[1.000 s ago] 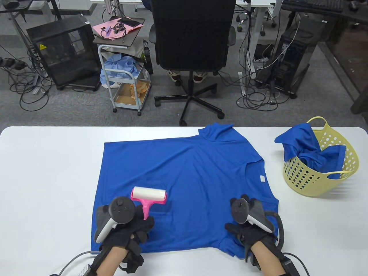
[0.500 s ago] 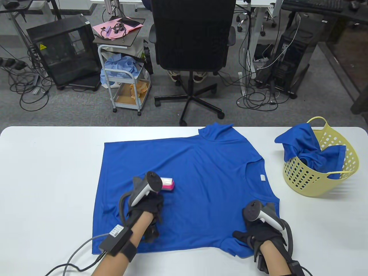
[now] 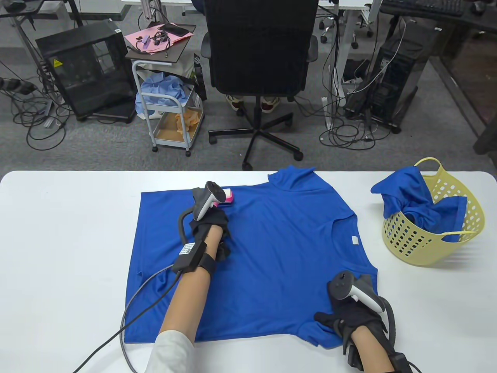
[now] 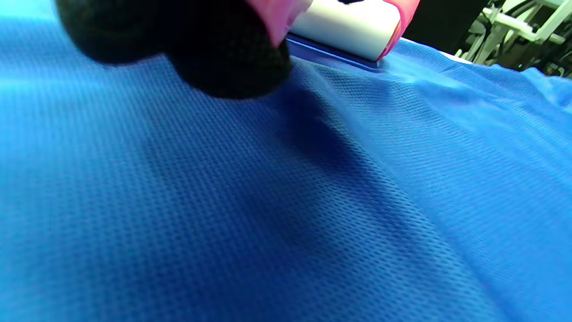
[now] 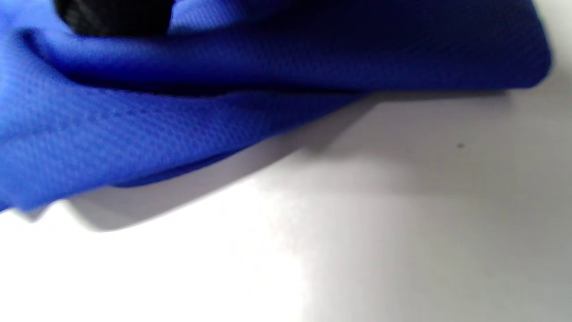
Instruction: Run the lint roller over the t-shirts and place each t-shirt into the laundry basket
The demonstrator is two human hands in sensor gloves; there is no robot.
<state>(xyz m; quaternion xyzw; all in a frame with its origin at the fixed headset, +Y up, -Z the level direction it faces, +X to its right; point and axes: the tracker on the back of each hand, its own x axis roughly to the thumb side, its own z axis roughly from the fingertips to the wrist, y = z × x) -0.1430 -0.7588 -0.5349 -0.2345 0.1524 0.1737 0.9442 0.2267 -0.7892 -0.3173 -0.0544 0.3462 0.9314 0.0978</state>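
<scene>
White table (image 3: pixel 58 233), far edge: left hand (image 3: pixel 207 223) gripping pink lint roller (image 3: pixel 227 195) at far hem of blue t-shirt (image 3: pixel 271 252); right hand (image 3: pixel 349 316) pinning near-right sleeve, finger curl impossible to tell. Yellow laundry basket (image 3: pixel 475 217) at right edge, already holding blue cloth. Likely risk: overshooting the hem, sticking to bare table or bunching fabric.

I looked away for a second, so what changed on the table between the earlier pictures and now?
The left hand, gripping the pink-handled white lint roller, pushed it across the flat blue mesh t-shirt from the near edge to the far edge. The right hand slid slightly nearer at first, then kept pressing the shirt's near right corner. The yellow perforated plastic laundry basket and its blue shirt stayed put.
</scene>
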